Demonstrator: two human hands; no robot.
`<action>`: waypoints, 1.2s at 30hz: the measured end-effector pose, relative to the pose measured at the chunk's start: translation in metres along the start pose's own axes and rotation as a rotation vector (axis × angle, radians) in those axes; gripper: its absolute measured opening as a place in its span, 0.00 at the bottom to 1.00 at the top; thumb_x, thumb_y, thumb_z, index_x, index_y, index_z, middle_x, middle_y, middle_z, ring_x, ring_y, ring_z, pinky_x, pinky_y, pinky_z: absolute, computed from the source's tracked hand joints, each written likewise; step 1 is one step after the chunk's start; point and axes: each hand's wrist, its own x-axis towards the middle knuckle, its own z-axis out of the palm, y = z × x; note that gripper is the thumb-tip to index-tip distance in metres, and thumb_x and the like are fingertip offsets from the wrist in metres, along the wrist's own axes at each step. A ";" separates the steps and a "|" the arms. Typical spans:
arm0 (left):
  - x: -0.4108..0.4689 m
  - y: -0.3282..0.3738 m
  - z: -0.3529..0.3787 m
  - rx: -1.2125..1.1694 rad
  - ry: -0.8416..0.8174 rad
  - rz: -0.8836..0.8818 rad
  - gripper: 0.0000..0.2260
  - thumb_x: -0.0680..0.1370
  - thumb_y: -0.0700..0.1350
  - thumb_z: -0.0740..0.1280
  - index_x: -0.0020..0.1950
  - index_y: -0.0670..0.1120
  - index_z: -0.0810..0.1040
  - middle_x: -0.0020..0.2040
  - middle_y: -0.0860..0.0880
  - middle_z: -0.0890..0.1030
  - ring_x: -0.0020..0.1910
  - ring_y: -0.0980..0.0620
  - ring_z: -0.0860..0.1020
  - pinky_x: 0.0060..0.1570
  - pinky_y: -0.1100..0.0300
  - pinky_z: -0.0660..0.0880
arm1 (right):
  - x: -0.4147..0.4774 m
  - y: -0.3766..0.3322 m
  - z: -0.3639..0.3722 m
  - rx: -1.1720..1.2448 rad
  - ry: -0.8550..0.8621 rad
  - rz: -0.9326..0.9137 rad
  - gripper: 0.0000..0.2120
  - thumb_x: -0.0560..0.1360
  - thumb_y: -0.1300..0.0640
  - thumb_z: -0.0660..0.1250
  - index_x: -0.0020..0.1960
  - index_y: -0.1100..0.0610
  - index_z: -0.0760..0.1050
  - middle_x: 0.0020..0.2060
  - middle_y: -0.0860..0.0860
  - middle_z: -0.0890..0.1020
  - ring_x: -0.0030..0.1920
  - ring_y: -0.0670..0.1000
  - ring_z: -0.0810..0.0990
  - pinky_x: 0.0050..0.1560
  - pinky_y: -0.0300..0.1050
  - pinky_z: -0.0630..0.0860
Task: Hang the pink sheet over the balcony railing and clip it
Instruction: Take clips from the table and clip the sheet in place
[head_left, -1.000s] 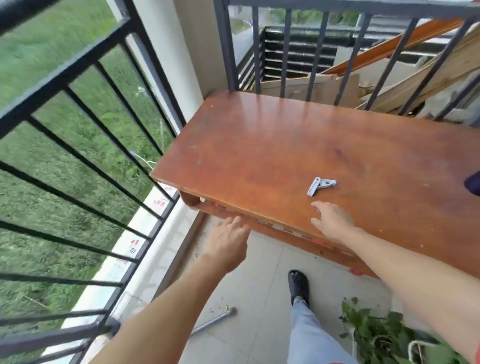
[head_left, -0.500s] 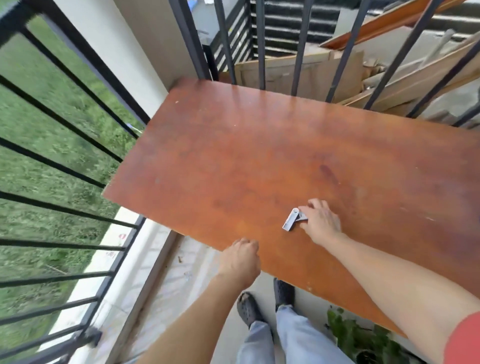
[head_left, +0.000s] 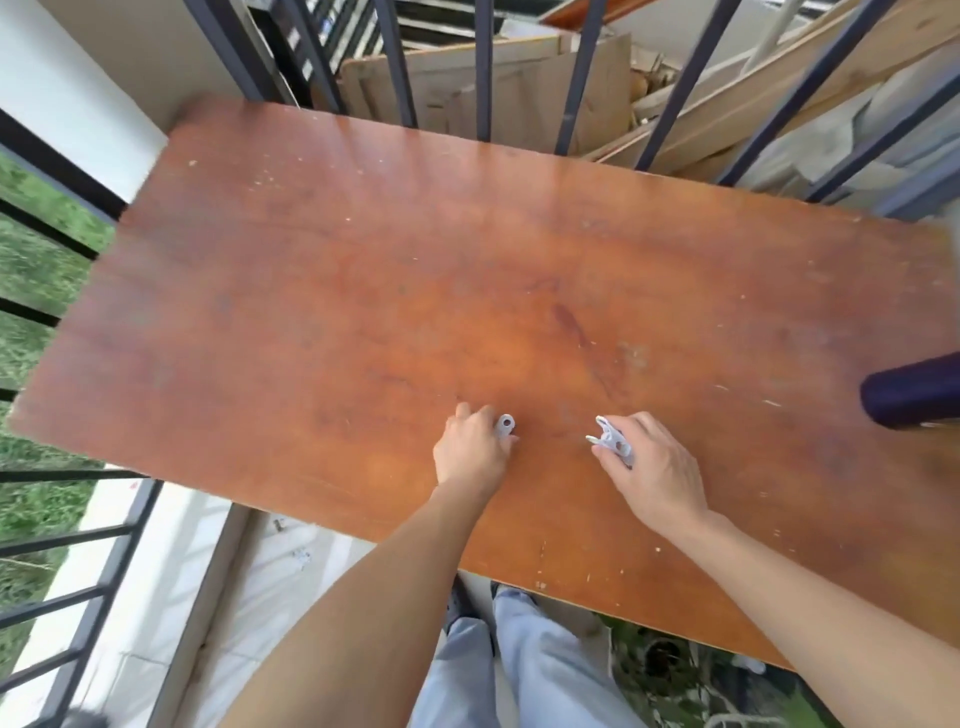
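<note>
Over the brown wooden table (head_left: 363, 291) my right hand (head_left: 652, 470) pinches a pale grey clothes clip (head_left: 610, 441), its jaws pointing up and left. My left hand (head_left: 472, 449) holds a second pale grey clip (head_left: 505, 425) whose ring end sticks out past my fingers, low at the tabletop. The black metal balcony railing (head_left: 483, 67) runs along the far side of the table and down the left side. No pink sheet is in view.
A dark blue object (head_left: 914, 389) pokes in at the right edge over the table. Boards and cardboard (head_left: 519, 83) are piled beyond the far railing. Grass (head_left: 31, 270) lies below on the left. A green plant (head_left: 675, 675) stands on the floor beside my legs.
My right hand took the clip off the table and lifted it. My left hand came up from below the table edge onto the top and now holds a second clip. The view moved closer.
</note>
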 end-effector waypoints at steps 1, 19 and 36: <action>0.000 0.000 0.002 0.032 0.019 0.031 0.08 0.75 0.51 0.67 0.48 0.46 0.75 0.52 0.46 0.72 0.55 0.44 0.72 0.40 0.54 0.68 | -0.003 0.001 0.000 -0.003 -0.005 -0.001 0.14 0.75 0.50 0.71 0.59 0.50 0.76 0.48 0.46 0.77 0.51 0.52 0.78 0.41 0.46 0.72; -0.248 -0.210 -0.074 -0.017 0.160 -0.403 0.13 0.75 0.35 0.59 0.58 0.47 0.68 0.54 0.45 0.74 0.49 0.41 0.75 0.38 0.53 0.67 | -0.033 -0.232 0.063 -0.187 -0.521 -0.732 0.20 0.78 0.53 0.60 0.69 0.51 0.68 0.62 0.53 0.78 0.57 0.59 0.79 0.51 0.50 0.73; -0.741 -0.317 0.066 -0.124 0.357 -1.193 0.21 0.73 0.35 0.58 0.64 0.49 0.66 0.57 0.47 0.73 0.54 0.44 0.74 0.47 0.52 0.66 | -0.505 -0.414 0.198 -0.626 -0.731 -2.069 0.21 0.73 0.56 0.57 0.67 0.54 0.66 0.59 0.54 0.77 0.59 0.59 0.76 0.55 0.54 0.72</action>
